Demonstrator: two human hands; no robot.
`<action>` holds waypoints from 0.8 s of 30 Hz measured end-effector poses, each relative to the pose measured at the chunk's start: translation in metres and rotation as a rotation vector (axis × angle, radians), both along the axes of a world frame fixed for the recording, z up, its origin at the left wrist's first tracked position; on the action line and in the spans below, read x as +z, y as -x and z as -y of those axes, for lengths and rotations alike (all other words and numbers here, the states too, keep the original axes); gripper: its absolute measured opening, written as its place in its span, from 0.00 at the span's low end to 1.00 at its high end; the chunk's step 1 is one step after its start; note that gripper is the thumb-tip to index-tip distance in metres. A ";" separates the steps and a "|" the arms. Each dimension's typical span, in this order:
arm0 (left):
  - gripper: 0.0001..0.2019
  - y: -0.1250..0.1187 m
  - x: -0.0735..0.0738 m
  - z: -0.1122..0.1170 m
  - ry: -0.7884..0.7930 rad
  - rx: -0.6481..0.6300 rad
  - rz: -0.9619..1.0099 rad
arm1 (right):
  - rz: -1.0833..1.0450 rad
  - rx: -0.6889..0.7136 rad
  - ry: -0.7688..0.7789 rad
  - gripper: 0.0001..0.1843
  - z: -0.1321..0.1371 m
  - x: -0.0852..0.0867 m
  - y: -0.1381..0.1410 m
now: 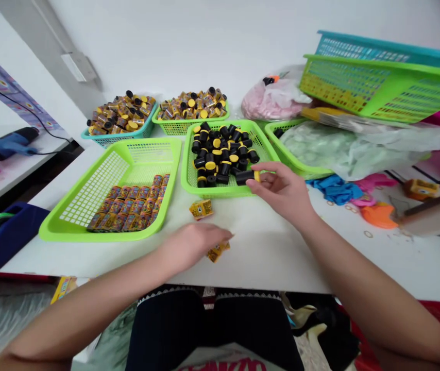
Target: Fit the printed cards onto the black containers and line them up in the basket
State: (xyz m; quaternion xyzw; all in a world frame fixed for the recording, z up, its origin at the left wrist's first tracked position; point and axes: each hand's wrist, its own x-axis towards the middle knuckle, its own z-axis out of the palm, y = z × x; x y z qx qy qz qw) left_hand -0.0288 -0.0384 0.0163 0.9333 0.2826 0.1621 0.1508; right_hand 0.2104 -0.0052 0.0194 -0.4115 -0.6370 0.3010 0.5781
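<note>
My right hand (284, 191) pinches a black tube with a yellow cap (248, 176) at the front rim of a green basket (189, 178) full of such black tubes. My left hand (191, 245) lies low on the white table, fingers curled over a small yellow printed wrapper (218, 251). Another yellow wrapper (200, 208) lies loose on the table between the hands. To the left, a larger green basket (88, 196) holds neat rows of wrapped tubes (131, 208).
Two baskets of wrapped tubes (121, 117) (191, 107) stand at the back. Right of them are plastic bags (355, 144), stacked tilted baskets (382, 85), and blue, pink and orange bits. A blue tape dispenser (5, 232) sits at far left.
</note>
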 end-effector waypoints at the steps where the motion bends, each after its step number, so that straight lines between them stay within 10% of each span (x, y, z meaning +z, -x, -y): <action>1: 0.10 -0.003 0.001 -0.004 0.070 0.067 0.107 | -0.025 0.019 0.022 0.15 0.001 0.001 0.000; 5: 0.16 -0.019 0.004 -0.024 0.501 0.312 0.546 | -0.157 0.100 0.095 0.16 0.005 0.006 -0.002; 9: 0.25 -0.025 -0.008 -0.030 0.747 0.300 0.691 | -0.273 0.206 0.198 0.17 0.009 0.008 -0.003; 24: 0.26 -0.012 -0.006 -0.021 0.340 0.146 0.461 | -0.019 0.383 0.410 0.16 0.016 0.009 0.002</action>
